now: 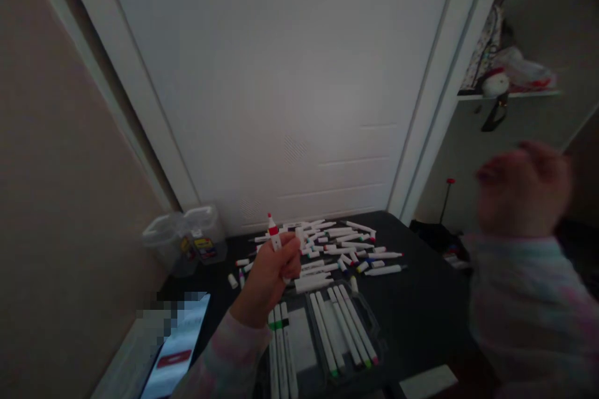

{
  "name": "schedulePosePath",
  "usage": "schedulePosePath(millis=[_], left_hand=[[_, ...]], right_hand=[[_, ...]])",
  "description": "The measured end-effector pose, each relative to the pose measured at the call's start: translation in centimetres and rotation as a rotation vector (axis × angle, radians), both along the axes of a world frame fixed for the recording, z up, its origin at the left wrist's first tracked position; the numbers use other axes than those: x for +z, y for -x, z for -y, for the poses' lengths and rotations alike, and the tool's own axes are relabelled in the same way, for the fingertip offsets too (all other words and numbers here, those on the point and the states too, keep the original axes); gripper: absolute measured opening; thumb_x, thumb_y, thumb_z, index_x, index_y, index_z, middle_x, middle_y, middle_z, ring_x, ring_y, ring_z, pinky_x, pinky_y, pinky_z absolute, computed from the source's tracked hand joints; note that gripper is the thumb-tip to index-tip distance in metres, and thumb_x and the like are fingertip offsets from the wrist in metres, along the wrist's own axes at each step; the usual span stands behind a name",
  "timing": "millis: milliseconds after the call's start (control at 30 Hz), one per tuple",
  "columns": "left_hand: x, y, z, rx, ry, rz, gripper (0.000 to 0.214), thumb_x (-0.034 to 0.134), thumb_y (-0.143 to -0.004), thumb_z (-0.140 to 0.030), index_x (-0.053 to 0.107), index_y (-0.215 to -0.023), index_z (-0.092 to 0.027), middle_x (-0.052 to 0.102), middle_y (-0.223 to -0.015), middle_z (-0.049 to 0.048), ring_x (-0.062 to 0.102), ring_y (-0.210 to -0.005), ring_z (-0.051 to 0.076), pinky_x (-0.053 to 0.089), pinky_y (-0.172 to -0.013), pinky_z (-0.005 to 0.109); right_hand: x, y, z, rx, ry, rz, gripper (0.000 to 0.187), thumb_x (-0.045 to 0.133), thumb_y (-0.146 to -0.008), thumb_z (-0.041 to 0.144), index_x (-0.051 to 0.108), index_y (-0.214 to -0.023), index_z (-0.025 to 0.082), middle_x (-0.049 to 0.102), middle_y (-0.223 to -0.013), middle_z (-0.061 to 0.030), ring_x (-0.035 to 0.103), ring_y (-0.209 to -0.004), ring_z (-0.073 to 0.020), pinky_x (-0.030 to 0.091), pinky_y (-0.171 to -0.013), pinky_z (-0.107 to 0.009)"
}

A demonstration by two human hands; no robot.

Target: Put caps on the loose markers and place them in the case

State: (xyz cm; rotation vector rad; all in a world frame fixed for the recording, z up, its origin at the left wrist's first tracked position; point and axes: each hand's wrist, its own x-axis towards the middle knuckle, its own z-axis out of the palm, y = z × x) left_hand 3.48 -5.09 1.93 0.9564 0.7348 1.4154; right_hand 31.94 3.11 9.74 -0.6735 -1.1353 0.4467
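Observation:
My left hand is closed around a white marker with a red band, its red tip uncapped and pointing up. A white cap shows right by its fingers; I cannot tell whether they grip it. My right hand is raised off to the right, away from the table. It is smeared by motion, so its fingers and anything in them do not show clearly. Below my left hand, a dark marker case holds several white markers in rows. Behind it lies a loose spread of markers and caps.
Two clear plastic containers stand at the table's back left. A lit screen lies at the front left. The black table meets a white door at the back. A white piece sits at the front edge.

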Motion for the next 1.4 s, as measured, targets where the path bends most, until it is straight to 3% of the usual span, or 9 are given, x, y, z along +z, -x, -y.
schedulePosePath(millis=[100,267,400,567,800,933,1033,1200,1400], left_hand=[[0.8,-0.2,-0.1,-0.04,-0.028,0.095,0.034,0.071,-0.063,-0.038,0.045,-0.063,-0.015,0.023,-0.042,-0.0124,0.015,-0.036,0.0,0.016,-0.036,0.014],[1.3,-0.8,-0.5,-0.097,-0.026,0.237,0.034,0.072,-0.062,-0.04,0.049,-0.066,-0.015,0.022,-0.044,-0.012,0.013,-0.036,-0.001,0.014,-0.037,0.015],[0.7,-0.4,-1.3,-0.071,0.039,0.056,0.044,0.075,-0.053,-0.048,0.058,-0.071,-0.011,0.033,-0.044,-0.0088,0.023,-0.037,0.0,0.016,-0.039,0.017],[0.6,0.2,-2.4,-0.019,0.152,-0.019,0.045,0.078,-0.048,-0.047,0.059,-0.067,-0.011,0.04,-0.048,-0.0057,0.026,-0.04,0.0,0.016,-0.042,0.018],[0.7,0.4,-2.9,-0.021,0.145,0.031,0.029,0.074,-0.06,-0.037,0.059,-0.068,-0.015,0.03,-0.041,-0.0096,0.022,-0.038,0.001,0.016,-0.04,0.016],[0.4,0.8,-2.8,-0.153,0.145,0.109,0.031,0.063,-0.07,-0.047,0.06,-0.076,-0.017,0.032,-0.046,-0.0081,0.023,-0.037,0.002,0.019,-0.038,0.015],[0.5,1.1,-2.6,-0.233,0.163,0.195,0.029,0.057,-0.074,-0.049,0.058,-0.079,-0.02,0.037,-0.049,-0.0068,0.026,-0.037,0.002,0.021,-0.036,0.014],[0.7,1.0,-2.3,-0.178,0.189,0.226,0.024,0.057,-0.075,-0.045,0.055,-0.083,-0.022,0.041,-0.051,-0.0059,0.029,-0.039,0.003,0.022,-0.036,0.013],[0.7,0.8,-2.2,-0.135,0.19,0.23,0.026,0.058,-0.074,-0.046,0.055,-0.081,-0.021,0.041,-0.052,-0.0056,0.031,-0.041,0.003,0.023,-0.037,0.013]], right_hand=[[-1.3,5.3,-0.7,0.308,0.11,-0.077,0.007,0.057,-0.077,0.019,0.06,-0.084,0.019,0.052,-0.061,0.0047,0.05,-0.059,-0.0073,0.039,-0.061,-0.024],[-5.5,12.6,1.9,0.589,0.119,0.424,0.021,0.055,-0.081,0.031,0.059,-0.101,0.025,0.06,-0.083,-0.0007,0.056,-0.078,-0.0134,0.044,-0.07,-0.025],[-6.8,14.2,2.6,0.676,0.136,0.581,0.033,0.054,-0.081,0.038,0.057,-0.11,0.023,0.06,-0.086,-0.0038,0.056,-0.08,-0.0159,0.045,-0.072,-0.027],[-6.2,14.4,1.7,0.732,0.195,0.671,0.021,0.054,-0.08,0.037,0.063,-0.081,0.018,0.057,-0.069,-0.0011,0.053,-0.068,-0.0136,0.041,-0.062,-0.024],[-6.0,14.1,0.8,0.909,0.363,0.373,0.012,0.059,-0.077,0.03,0.057,-0.079,0.018,0.052,-0.067,0.0016,0.047,-0.062,-0.0092,0.037,-0.056,-0.02],[-6.3,14.5,0.3,1.073,0.537,0.155,0.018,0.061,-0.076,0.032,0.052,-0.078,0.018,0.05,-0.056,0.005,0.041,-0.047,-0.0059,0.03,-0.046,-0.018],[-6.5,14.8,0.0,1.188,0.566,0.033,0.021,0.06,-0.077,0.034,0.049,-0.077,0.017,0.052,-0.053,0.005,0.043,-0.045,-0.006,0.03,-0.047,-0.019],[-6.5,15.1,0.2,1.358,0.58,-0.168,0.018,0.057,-0.08,0.031,0.045,-0.078,0.017,0.053,-0.051,0.0055,0.041,-0.044,-0.005,0.027,-0.048,-0.019],[-6.5,15.4,0.6,1.378,0.609,-0.197,0.019,0.053,-0.082,0.034,0.043,-0.077,0.018,0.046,-0.045,0.0076,0.033,-0.041,-0.005,0.022,-0.046,-0.019]])
